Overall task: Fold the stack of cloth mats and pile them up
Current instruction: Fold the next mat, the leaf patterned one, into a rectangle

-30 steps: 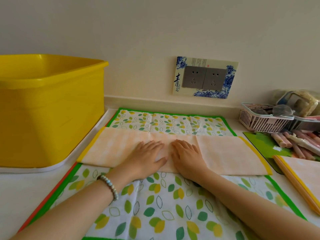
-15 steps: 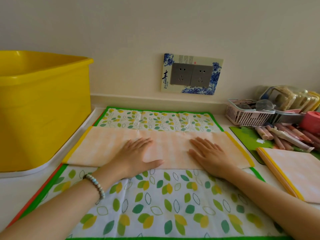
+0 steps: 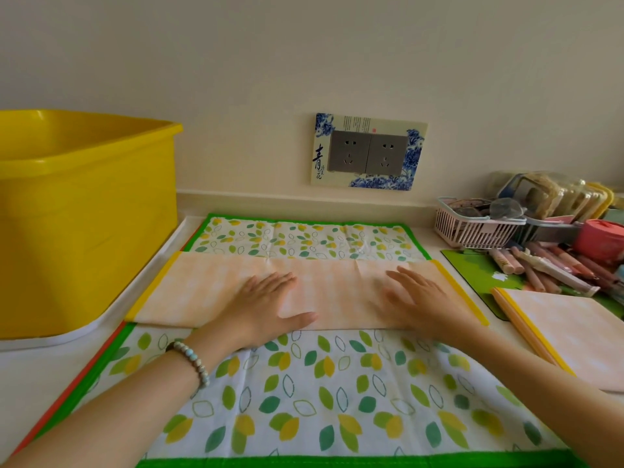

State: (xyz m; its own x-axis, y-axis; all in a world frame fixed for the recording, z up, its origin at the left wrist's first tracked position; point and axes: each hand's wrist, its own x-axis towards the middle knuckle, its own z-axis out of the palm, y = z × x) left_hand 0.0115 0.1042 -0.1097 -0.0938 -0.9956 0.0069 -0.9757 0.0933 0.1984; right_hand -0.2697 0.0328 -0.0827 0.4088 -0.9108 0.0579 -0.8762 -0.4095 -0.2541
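The peach mat (image 3: 216,288) lies as a long folded band across the middle of the counter, its yellow-edged short ends out to the left and right. It rests on top of a leaf-print mat (image 3: 304,400) that is spread flat and unfolded, with a green border; a strip of orange at that mat's left edge suggests at least one more mat underneath. To the right, near the front, a pile of folded mats (image 3: 567,336) in the same peach cloth is already started.

So the job looks partly done: some mats folded and piled, this one folded lengthwise only and likely needing further folds before it joins the pile, and the leaf-print one not yet begun.

The left hand (image 3: 266,309) lies flat, palm down, fingers spread, on the middle of the band. The right hand (image 3: 418,298) presses flat near the right end, blurred. Neither hand grasps anything; both only press on the cloth.

A yellow tub (image 3: 84,214) stands far left.
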